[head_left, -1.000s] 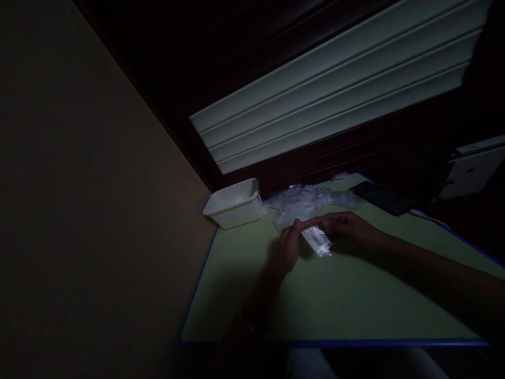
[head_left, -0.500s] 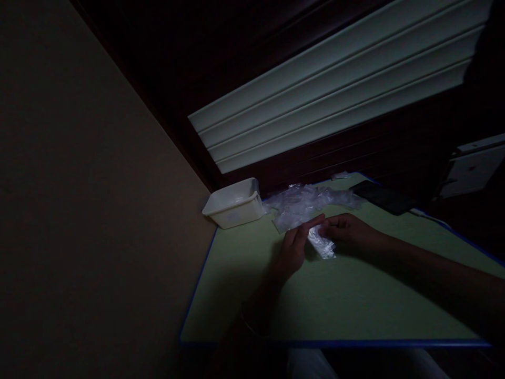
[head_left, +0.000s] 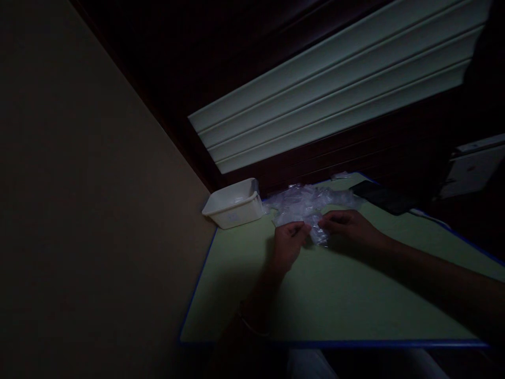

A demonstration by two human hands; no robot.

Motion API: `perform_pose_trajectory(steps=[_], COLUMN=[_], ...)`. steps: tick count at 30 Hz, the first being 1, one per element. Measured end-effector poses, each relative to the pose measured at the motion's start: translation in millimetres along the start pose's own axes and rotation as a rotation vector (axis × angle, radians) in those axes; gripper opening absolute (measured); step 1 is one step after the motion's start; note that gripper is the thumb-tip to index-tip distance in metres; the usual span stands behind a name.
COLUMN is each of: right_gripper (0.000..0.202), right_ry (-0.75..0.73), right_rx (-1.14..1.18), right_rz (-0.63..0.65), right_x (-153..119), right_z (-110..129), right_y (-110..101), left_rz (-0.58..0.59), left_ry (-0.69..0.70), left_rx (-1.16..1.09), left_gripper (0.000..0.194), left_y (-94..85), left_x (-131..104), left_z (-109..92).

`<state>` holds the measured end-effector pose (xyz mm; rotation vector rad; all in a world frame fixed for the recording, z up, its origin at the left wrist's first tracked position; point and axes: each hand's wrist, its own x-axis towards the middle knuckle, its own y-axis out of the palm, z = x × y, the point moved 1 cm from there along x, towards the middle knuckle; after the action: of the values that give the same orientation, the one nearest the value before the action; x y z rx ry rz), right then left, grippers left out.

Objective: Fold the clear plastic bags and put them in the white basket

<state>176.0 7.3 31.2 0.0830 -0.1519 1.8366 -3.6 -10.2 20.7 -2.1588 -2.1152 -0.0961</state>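
Note:
Between my two hands hangs a small clear plastic bag, shiny and crinkled, just in front of a heap of similar bags. My left hand pinches its left side between thumb and fingers. On the other side, my right hand has thumb and fingertips closed on the bag's upper right edge. Whether anything lies inside the bag is too dim to tell. The heap of clear plastic bags spreads along the back of the light green table.
A white plastic bin stands at the back left corner by the wall. Toward the back right lies a dark flat device, with a pale cable beside it. Blue edging runs round the table. Behind rises a dark slatted door.
The bag has turned and risen slightly toward the heap. My left hand's fingers, stretched along the bag before, now pinch its side. My right hand has shifted a little.

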Motion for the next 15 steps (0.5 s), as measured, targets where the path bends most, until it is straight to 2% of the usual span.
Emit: perform_pose_trajectory(steps=[11, 15], right_gripper=[0.040, 0.039], right_ry=[0.003, -0.019], right_rx=[0.006, -0.037], right_rz=[0.049, 0.030], right_x=[-2.1, -3.8], right_z=[-5.2, -6.4], right_y=[-0.5, -0.3], left_rz=[-0.004, -0.006], left_ry=[-0.014, -0.025], left_rx=[0.034, 0.046], left_gripper=[0.035, 0.032], left_y=[-0.3, 0.0], left_x=[0.1, -0.7], left_z=[2.0, 1.1])
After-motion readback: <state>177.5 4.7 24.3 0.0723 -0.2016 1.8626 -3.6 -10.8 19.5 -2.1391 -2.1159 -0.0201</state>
